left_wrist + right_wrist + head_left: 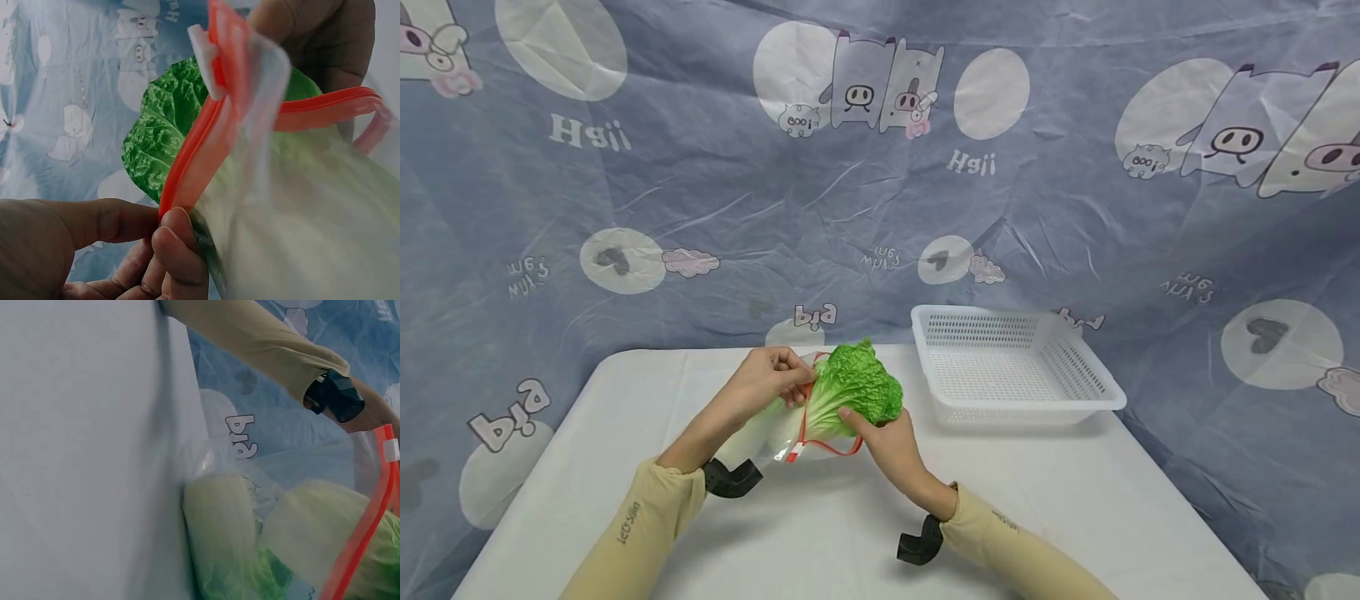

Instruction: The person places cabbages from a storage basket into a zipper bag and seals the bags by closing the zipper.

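A leafy Chinese cabbage (859, 379) lies with its pale stem end inside a clear zip bag (752, 437) and its green leaves out past the mouth. My left hand (765, 379) pinches the bag's red zip edge (195, 156) between thumb and fingers. With the thumb over the leaves, my right hand (891, 446) grips the cabbage from the near right side. In the right wrist view, another cabbage (222, 531) shows through the film, low in the bag near the table. A white slider (391, 450) sits on the red strip.
A white perforated plastic basket (951, 408) stands at the back right of the white-covered table (820, 533). Behind the table hangs a blue-grey printed cloth (850, 200). Each wrist wears a black camera mount (732, 479).
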The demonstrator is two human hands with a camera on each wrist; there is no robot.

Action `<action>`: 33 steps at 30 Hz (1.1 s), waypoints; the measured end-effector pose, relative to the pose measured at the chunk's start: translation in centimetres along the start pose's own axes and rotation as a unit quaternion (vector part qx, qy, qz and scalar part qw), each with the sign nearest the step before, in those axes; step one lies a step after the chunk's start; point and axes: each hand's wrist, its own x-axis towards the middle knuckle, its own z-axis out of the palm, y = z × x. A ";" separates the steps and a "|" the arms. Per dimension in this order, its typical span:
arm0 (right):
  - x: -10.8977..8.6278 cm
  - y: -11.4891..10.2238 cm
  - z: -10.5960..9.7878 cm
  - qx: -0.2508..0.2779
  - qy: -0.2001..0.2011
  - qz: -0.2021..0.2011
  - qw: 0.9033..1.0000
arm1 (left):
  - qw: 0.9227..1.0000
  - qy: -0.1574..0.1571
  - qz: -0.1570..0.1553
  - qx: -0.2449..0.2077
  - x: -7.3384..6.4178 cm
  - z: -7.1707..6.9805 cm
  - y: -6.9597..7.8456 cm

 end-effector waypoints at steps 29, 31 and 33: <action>2.8 -0.2 0.9 -0.170 -0.165 0.127 0.963 | 0.999 -0.016 0.005 0.028 -0.3 0.1 0.2; 2.9 -0.2 0.8 -0.179 -0.167 0.130 0.961 | 0.999 -0.014 0.007 0.030 -0.3 0.1 0.2; 2.9 -0.3 0.6 -0.167 -0.167 0.134 0.962 | 0.999 -0.011 0.012 0.031 -0.3 0.0 0.2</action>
